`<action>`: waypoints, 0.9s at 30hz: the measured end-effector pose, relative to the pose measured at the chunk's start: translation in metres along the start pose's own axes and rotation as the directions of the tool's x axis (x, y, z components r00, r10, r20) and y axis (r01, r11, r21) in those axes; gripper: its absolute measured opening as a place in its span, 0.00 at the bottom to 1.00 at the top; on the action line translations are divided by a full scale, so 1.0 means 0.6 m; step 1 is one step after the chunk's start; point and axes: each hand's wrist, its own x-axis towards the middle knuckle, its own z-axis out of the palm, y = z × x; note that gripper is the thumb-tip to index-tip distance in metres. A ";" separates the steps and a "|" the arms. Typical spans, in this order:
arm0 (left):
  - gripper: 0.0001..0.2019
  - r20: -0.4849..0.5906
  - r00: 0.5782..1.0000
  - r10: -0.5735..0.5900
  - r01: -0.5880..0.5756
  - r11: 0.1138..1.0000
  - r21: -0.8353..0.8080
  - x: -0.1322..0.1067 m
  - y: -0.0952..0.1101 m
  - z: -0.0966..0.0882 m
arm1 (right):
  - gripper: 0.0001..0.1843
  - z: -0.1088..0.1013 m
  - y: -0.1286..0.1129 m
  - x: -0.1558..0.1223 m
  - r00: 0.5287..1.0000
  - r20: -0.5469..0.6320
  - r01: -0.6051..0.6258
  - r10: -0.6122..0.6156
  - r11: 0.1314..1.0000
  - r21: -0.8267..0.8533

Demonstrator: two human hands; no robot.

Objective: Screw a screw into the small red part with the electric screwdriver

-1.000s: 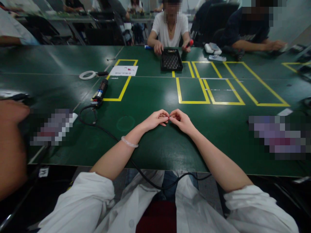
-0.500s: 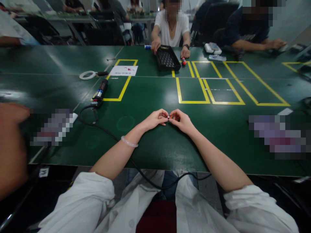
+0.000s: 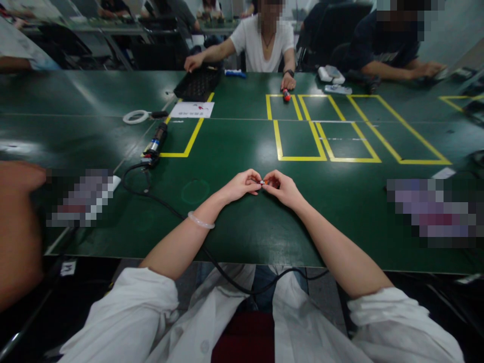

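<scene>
My left hand (image 3: 242,185) and my right hand (image 3: 283,187) rest together on the green table (image 3: 234,146), fingertips meeting in a pinch. Between the fingertips sits a tiny red and silver part (image 3: 263,181), held by both hands. A pale bangle (image 3: 200,221) circles my left wrist. Both forearms lie on the table's near edge, and white sleeves cover my upper arms.
An electric screwdriver (image 3: 156,142) lies to the left, its black cable (image 3: 159,201) running under my arms. A white tape ring (image 3: 136,117) and a paper sheet (image 3: 192,109) lie beyond. Across the table a person slides a black tray (image 3: 199,83). Yellow tape boxes (image 3: 298,141) mark the surface.
My fingertips have parted slightly, showing the small red part between them. The person opposite has pushed the black tray from the middle over to the left.
</scene>
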 end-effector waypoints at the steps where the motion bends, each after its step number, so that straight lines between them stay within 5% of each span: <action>1: 0.17 0.001 1.000 -0.001 0.001 1.000 0.003 0.000 0.000 0.000 | 0.10 0.000 -0.001 0.000 1.000 0.002 0.000 0.000 1.000 -0.005; 20: 0.19 -0.038 0.999 -0.014 0.017 0.997 0.071 -0.003 0.007 -0.007 | 0.13 0.001 0.008 0.006 0.999 -0.003 -0.051 0.052 0.987 0.154; 24: 0.18 -0.130 0.991 0.044 -0.019 0.982 0.190 -0.005 0.020 -0.034 | 0.14 0.002 0.012 0.007 0.996 -0.013 -0.080 0.085 0.971 0.224; 27: 0.16 -0.240 0.955 0.172 -0.072 0.924 0.374 -0.009 0.033 -0.087 | 0.14 0.003 0.013 0.007 0.996 -0.010 -0.083 0.087 0.970 0.228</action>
